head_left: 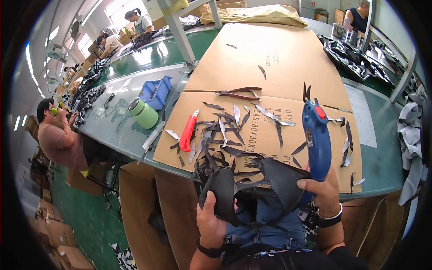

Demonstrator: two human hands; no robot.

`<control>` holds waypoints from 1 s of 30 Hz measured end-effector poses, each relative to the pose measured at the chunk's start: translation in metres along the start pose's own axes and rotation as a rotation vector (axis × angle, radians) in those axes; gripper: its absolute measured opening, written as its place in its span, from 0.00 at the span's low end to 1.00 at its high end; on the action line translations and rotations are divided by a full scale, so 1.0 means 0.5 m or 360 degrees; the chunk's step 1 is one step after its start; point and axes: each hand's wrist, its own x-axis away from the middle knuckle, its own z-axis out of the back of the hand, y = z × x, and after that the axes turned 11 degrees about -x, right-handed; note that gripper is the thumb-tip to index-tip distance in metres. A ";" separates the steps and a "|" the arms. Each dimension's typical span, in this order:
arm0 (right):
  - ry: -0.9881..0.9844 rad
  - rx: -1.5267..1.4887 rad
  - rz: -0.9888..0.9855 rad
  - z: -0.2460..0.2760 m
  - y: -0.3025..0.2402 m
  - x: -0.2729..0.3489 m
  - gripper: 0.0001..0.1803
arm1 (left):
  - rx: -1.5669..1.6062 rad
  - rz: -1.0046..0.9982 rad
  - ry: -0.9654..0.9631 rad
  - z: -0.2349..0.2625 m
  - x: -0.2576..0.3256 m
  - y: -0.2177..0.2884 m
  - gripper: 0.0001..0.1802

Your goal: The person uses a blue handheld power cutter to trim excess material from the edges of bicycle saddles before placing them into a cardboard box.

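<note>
In front of me, at the near table edge, hangs a black bra-like piece [281, 183] with two padded cup-like panels and loose straps. My left hand [211, 225] grips its left panel, thumb on top. My right hand [325, 191] pinches the right panel under the thumb and also holds blue cordless electric scissors [317, 144] with a red button. Their dark blades point up and away, apart from the piece. Straps of the piece lie among black and grey offcuts [236, 130] on a cardboard sheet [211, 54]. The fingers beneath the piece are mostly hidden.
On the cardboard lie a red-handled cutter [188, 131] and dark-red-handled pliers [240, 93]. Left of it stand a green lidded cup [143, 113] and a blue bin [155, 92]. Metal posts [176, 31] rise beyond. Several people work at other tables; black material [355, 60] lies far right.
</note>
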 end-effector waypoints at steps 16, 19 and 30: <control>-0.0836 0.1390 0.0394 -0.055 0.102 0.127 0.34 | -0.0260 -0.0838 0.0293 -0.055 0.003 -0.045 0.42; -0.0909 0.1398 0.0470 -0.061 0.107 0.133 0.33 | -0.0382 -0.0939 0.0498 -0.057 0.001 -0.061 0.50; -0.0970 0.1398 0.0547 -0.072 0.096 0.137 0.32 | -0.0157 -0.0674 0.0125 0.012 0.007 -0.131 0.65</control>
